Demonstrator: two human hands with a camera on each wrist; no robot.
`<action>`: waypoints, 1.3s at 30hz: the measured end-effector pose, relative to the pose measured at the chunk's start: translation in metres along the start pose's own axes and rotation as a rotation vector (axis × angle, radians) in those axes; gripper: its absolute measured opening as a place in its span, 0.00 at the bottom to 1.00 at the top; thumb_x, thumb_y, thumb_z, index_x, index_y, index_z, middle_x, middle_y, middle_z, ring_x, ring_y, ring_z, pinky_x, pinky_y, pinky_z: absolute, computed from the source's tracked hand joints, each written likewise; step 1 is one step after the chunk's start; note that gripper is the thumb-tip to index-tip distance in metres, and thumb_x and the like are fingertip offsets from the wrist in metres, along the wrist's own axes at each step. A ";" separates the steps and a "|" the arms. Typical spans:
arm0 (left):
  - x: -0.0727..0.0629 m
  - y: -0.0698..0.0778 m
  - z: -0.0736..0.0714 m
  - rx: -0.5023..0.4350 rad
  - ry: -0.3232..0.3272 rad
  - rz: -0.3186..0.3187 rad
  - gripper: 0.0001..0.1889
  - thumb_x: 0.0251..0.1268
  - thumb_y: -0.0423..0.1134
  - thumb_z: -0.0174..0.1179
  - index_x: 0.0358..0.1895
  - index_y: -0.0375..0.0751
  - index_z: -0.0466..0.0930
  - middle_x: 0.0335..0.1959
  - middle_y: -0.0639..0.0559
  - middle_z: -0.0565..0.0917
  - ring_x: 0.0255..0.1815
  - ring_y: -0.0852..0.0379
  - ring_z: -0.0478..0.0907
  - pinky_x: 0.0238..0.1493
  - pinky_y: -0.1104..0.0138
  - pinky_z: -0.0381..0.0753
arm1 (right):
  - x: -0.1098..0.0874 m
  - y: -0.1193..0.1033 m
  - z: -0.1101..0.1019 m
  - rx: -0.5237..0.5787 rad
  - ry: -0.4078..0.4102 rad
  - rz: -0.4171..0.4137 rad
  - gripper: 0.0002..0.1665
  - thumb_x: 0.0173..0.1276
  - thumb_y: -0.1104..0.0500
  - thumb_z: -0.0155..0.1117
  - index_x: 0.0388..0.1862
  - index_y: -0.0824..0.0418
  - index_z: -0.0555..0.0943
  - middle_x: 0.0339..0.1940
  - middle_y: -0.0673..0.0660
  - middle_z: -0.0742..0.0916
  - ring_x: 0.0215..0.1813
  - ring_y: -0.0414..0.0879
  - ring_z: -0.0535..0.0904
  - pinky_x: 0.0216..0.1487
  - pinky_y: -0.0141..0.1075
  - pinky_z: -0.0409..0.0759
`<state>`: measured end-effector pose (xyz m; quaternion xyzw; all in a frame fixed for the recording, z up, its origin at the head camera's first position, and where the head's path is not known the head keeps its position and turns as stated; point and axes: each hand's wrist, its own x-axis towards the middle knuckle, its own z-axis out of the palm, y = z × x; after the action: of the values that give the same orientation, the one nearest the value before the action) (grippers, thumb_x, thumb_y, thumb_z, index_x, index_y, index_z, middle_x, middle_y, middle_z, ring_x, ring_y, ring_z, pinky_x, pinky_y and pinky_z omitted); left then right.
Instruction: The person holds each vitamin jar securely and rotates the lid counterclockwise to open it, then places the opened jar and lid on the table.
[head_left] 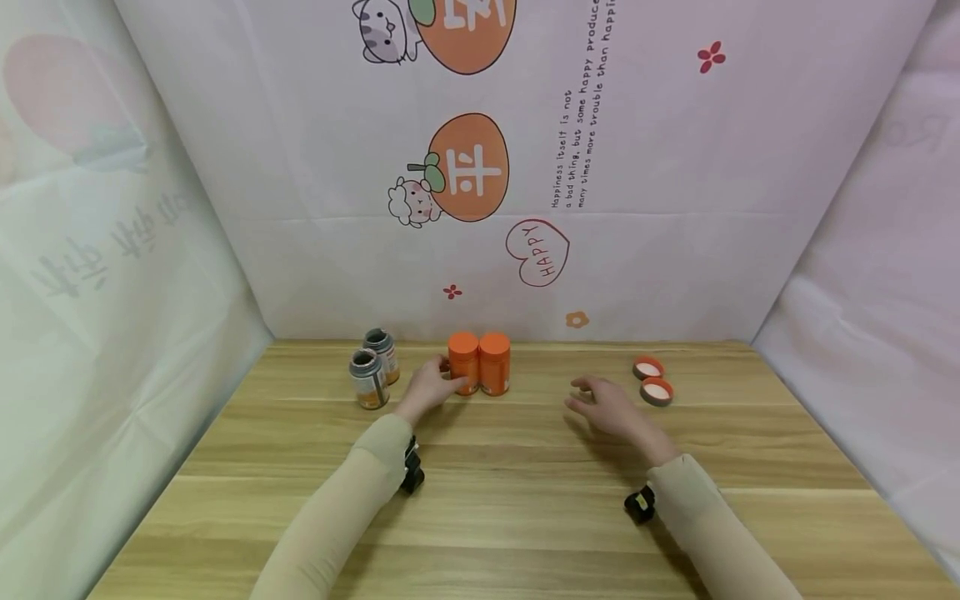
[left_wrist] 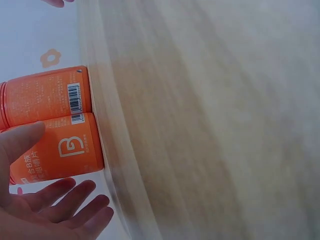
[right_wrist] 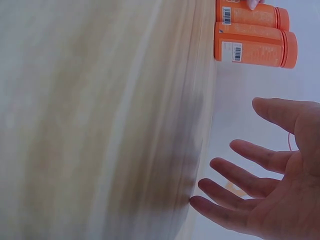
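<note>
Two orange bottles with orange lids stand upright side by side, a left bottle (head_left: 463, 367) and a right bottle (head_left: 494, 367). My left hand (head_left: 431, 389) is at the left bottle, its thumb (left_wrist: 26, 140) lying across the labelled front in the left wrist view. The other fingers (left_wrist: 75, 202) are spread along the bottle's side with a gap showing. My right hand (head_left: 609, 408) hovers to the right of the pair, fingers spread and holding nothing. In the right wrist view its palm (right_wrist: 300, 195) faces the camera, apart from the bottles.
Two uncapped grey jars (head_left: 369, 382) stand at the left, one behind the other. Two orange-rimmed caps (head_left: 657, 392) lie at the right, beyond my right hand. A white printed cloth (head_left: 645, 275) rises behind the wooden table (head_left: 510, 500).
</note>
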<state>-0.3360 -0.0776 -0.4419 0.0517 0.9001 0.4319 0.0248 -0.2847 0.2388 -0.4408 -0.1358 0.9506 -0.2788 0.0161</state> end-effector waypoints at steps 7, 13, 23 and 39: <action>0.003 0.001 0.002 0.016 -0.001 0.009 0.30 0.57 0.47 0.66 0.58 0.33 0.70 0.55 0.38 0.78 0.56 0.43 0.75 0.57 0.52 0.74 | 0.002 -0.004 0.003 0.011 0.003 -0.012 0.33 0.71 0.45 0.53 0.63 0.69 0.69 0.61 0.70 0.77 0.61 0.65 0.73 0.59 0.56 0.71; 0.009 -0.001 0.008 -0.007 0.008 0.013 0.30 0.56 0.46 0.67 0.59 0.35 0.71 0.55 0.40 0.78 0.56 0.44 0.75 0.58 0.53 0.73 | 0.003 -0.007 0.006 0.023 0.005 -0.020 0.34 0.71 0.45 0.54 0.64 0.69 0.69 0.61 0.69 0.77 0.61 0.64 0.73 0.58 0.55 0.72; 0.012 -0.003 0.010 -0.052 0.040 0.001 0.32 0.51 0.48 0.71 0.58 0.39 0.73 0.53 0.42 0.80 0.53 0.47 0.77 0.57 0.54 0.74 | 0.003 -0.012 0.010 0.025 0.003 -0.028 0.33 0.71 0.45 0.54 0.64 0.68 0.69 0.61 0.68 0.76 0.62 0.64 0.72 0.59 0.55 0.71; 0.009 -0.002 0.009 -0.069 0.091 -0.014 0.29 0.46 0.47 0.74 0.52 0.39 0.77 0.48 0.44 0.82 0.47 0.48 0.78 0.53 0.56 0.77 | 0.002 -0.015 0.009 0.064 -0.016 -0.018 0.33 0.71 0.45 0.54 0.65 0.68 0.68 0.62 0.69 0.76 0.63 0.65 0.71 0.59 0.56 0.70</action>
<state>-0.3445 -0.0710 -0.4495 0.0248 0.8853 0.4643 -0.0116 -0.2823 0.2216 -0.4408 -0.1459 0.9398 -0.3080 0.0255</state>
